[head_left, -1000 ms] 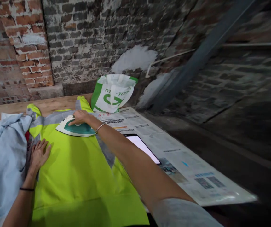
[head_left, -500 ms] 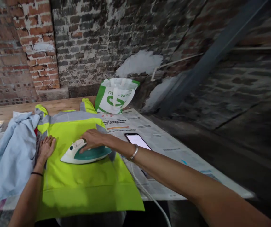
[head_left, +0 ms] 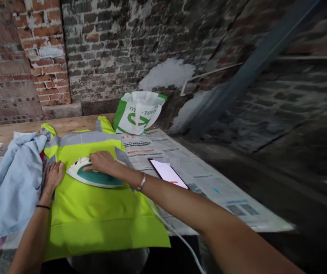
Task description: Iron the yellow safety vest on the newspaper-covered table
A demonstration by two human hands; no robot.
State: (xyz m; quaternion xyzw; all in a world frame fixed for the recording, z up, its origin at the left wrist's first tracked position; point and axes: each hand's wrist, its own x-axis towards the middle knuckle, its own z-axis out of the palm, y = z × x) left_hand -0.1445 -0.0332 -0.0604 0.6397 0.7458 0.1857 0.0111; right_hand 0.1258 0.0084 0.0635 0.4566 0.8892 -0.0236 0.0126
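Hi-vis sweatshirt (head_left: 92, 217): matt, smooth cloth with dull-sheened grey bands (head_left: 91, 138); upon it, clothes iron (head_left: 96, 178) in smooth, lightly glossy plastic; over its right edge, shiny metal bangle (head_left: 142, 182). Left of the sweatshirt: soft, wrinkled garment (head_left: 18, 182) in matt cloth; right of it: newspaper sheets (head_left: 223, 190) in printed paper, and smartphone (head_left: 167, 173) with smooth, glassy screen. Beyond the sweatshirt: matt bare-wood tabletop (head_left: 18, 127), smooth-sided shopping bag (head_left: 139, 113), paper or plastic unclear, and rough brick wall (head_left: 100, 57) with smoother plaster patch (head_left: 169, 72).
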